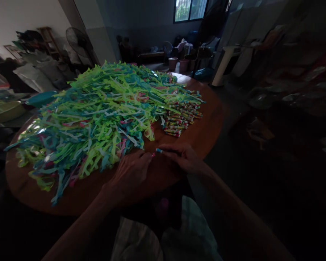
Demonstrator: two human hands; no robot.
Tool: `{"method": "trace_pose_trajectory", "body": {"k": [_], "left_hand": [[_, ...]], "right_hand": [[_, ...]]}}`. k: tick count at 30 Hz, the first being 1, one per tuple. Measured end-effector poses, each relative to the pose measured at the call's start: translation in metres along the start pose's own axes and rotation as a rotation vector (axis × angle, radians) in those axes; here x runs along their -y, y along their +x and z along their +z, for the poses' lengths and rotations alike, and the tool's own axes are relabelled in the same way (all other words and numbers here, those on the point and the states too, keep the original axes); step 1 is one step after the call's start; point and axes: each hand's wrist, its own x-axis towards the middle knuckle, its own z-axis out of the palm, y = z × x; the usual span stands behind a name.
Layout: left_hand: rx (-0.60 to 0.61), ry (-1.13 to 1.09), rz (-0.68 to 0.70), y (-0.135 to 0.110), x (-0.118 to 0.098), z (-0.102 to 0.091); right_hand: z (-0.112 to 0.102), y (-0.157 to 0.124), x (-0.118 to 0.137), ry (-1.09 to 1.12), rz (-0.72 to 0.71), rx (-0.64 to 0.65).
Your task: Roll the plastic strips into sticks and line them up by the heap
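My right hand [183, 156] pinches a small blue-and-white tube [159, 150] between thumb and fingers, just above the table's near edge. Close by on the left, my left hand [134, 167] has its fingers pressed together at a tiny pink piece [153, 154]. What that piece belongs to is too small and dark to tell. In front of both hands a large heap of ribbon-like strips [105, 108], green, blue, white and pink, covers much of the round wooden table [210, 127]. To its right lies a pile of small multicoloured tubes [178, 121].
Left of the table stand a blue basin [42, 98] and a yellow basin [5, 110]. Behind are a standing fan [76, 41], pale sacks [40, 74] and pink buckets [173, 63]. Clutter on the right is lost in darkness.
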Motion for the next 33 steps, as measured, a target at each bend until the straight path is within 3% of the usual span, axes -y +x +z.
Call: {"method": "trace_pose_trajectory", "body": {"k": [5,10,19,26,33], "left_hand": [[0.068,0.104,0.001,0.002,-0.001,-0.001],[0.049,0.175,0.066,0.004,0.001,-0.001],[0.06,0.233,0.108,0.006,0.001,-0.002],[0.11,0.15,0.158,-0.003,0.004,-0.013],[0.14,-0.202,0.065,-0.008,-0.007,-0.024]], "right_hand": [[-0.001,-0.003,0.001,-0.038,-0.006,0.055],[-0.002,-0.004,0.002,-0.052,-0.014,0.08],[0.008,0.0,-0.002,-0.1,-0.089,0.011],[0.017,-0.013,0.012,-0.26,-0.211,0.054],[0.02,-0.03,0.016,-0.504,-0.336,0.111]]}}
